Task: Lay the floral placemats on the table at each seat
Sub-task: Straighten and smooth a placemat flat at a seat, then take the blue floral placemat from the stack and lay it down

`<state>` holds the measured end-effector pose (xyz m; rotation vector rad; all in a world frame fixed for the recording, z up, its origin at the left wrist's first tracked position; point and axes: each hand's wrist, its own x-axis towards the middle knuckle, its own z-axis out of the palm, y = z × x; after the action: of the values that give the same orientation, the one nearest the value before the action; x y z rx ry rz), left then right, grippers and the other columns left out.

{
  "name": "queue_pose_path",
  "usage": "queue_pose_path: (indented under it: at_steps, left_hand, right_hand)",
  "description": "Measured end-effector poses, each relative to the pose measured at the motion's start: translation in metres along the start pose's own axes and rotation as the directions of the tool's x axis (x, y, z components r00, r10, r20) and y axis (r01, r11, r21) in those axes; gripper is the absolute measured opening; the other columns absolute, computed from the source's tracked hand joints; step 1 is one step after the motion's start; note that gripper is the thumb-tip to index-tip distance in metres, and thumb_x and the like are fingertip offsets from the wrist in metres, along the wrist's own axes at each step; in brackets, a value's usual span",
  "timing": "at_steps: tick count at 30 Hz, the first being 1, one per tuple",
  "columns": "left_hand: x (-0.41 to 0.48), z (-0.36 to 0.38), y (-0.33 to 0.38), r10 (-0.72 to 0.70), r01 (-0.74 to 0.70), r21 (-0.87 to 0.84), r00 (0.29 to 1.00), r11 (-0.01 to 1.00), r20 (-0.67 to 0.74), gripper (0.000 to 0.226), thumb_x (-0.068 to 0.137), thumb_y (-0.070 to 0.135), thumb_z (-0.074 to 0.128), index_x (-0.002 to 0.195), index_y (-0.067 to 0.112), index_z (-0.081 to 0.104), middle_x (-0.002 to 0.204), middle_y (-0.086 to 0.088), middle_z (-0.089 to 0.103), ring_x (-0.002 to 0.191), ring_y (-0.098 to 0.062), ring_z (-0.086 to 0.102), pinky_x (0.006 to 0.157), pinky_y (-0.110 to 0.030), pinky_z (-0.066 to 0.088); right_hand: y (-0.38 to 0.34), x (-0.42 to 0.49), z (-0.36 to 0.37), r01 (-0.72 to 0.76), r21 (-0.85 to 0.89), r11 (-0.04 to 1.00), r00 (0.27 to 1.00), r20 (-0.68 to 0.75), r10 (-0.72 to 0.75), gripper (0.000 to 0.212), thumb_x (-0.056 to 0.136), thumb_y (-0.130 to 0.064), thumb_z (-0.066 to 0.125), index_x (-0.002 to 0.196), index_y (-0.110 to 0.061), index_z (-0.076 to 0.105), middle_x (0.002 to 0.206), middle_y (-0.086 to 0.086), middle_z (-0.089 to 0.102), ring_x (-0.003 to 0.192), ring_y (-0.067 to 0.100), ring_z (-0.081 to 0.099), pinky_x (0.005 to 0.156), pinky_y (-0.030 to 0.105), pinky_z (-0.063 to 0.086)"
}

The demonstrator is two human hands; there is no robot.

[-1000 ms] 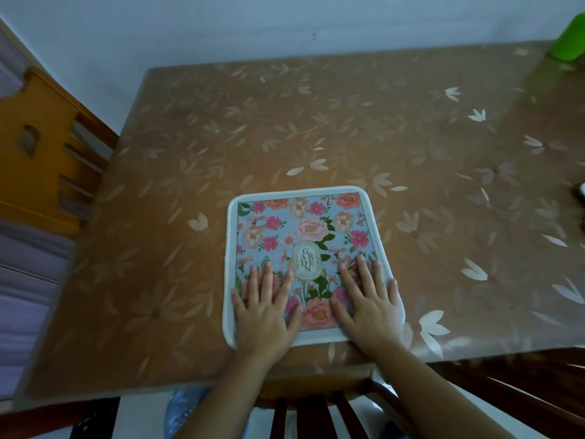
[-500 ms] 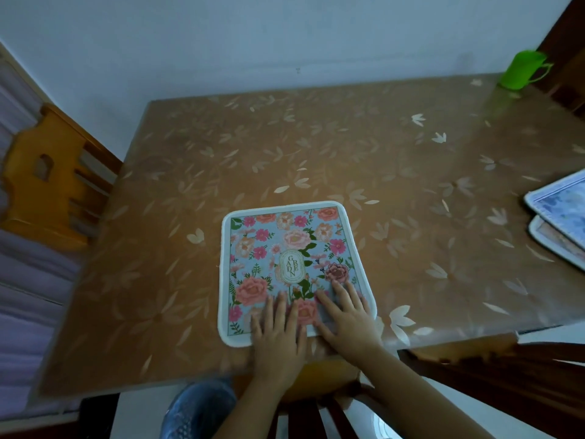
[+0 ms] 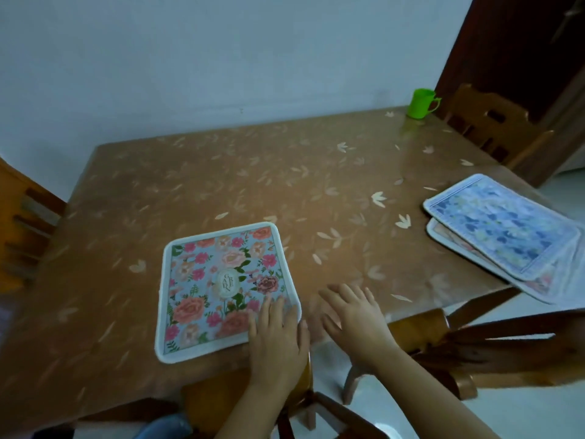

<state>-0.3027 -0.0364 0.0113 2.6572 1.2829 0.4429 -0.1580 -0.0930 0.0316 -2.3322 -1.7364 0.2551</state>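
A floral placemat (image 3: 218, 286) with pink and peach roses on pale blue lies flat near the front edge of the brown table (image 3: 221, 179). My left hand (image 3: 277, 340) rests flat over its front right corner, fingers apart. My right hand (image 3: 356, 315) hovers open just right of the mat, over the bare tabletop, holding nothing. At the table's right edge lie two more placemats: a blue-patterned one (image 3: 503, 226) on top of another (image 3: 538, 280), both sticking out past the edge.
A green plastic cup (image 3: 421, 103) stands at the far right corner. Wooden chairs stand at the left (image 3: 22, 223), far right (image 3: 493, 131) and in front of me (image 3: 474, 343). A pale wall runs behind the table.
My right hand has slid off the placemat to the right, over bare table. My left hand has moved to the mat's right corner. The view swung right, showing the stacked mats.
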Motion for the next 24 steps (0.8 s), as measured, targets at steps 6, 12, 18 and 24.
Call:
queue_pose_path:
  at_steps: [6,12,18,24]
  left_hand:
    - [0.0,-0.012,0.105,0.159,-0.166,-0.064,0.982,0.984,-0.102,0.037,0.083,0.034,0.042,0.103,0.014,0.065,0.114,-0.009,0.065,0.112,-0.03,0.055,0.089,-0.057,0.042]
    - [-0.003,-0.008,0.213,0.289,-0.311,-0.149,0.945,0.939,-0.155,0.033,0.081,0.028,0.049,0.108,0.015,0.062,0.117,-0.008,0.063,0.115,-0.028,0.052,0.096,-0.057,0.035]
    - [-0.002,0.008,0.305,0.383,-0.408,-0.152,0.908,0.9,-0.169,0.032,0.076,0.024,0.054,0.106,0.015,0.063,0.114,-0.008,0.064,0.113,-0.028,0.054,0.093,-0.058,0.038]
    - [-0.005,0.037,0.36,0.45,-0.466,-0.121,0.882,0.877,-0.138,0.029,0.073,0.019,0.069,0.102,0.012,0.065,0.112,-0.01,0.065,0.11,-0.03,0.057,0.091,-0.056,0.041]
  right_hand:
    - [0.064,-0.064,-0.059,-0.055,-0.038,0.998,0.98,-0.191,0.047,0.04,0.085,-0.032,0.057,0.124,-0.025,0.05,0.129,-0.001,0.054,0.125,0.021,0.044,0.103,0.045,0.035]
    - [0.14,-0.127,-0.108,-0.202,0.03,0.979,0.912,-0.36,0.199,0.035,0.077,-0.021,0.069,0.11,-0.016,0.062,0.115,0.007,0.065,0.113,0.028,0.056,0.095,0.045,0.044]
    - [0.213,-0.181,-0.138,-0.299,0.075,0.951,0.835,-0.462,0.299,0.034,0.07,-0.016,0.074,0.103,-0.013,0.065,0.105,0.007,0.068,0.101,0.029,0.062,0.086,0.044,0.049]
    - [0.264,-0.209,-0.147,-0.368,0.106,0.924,0.791,-0.486,0.371,0.034,0.072,-0.014,0.073,0.104,-0.01,0.064,0.108,0.011,0.067,0.105,0.033,0.06,0.089,0.049,0.049]
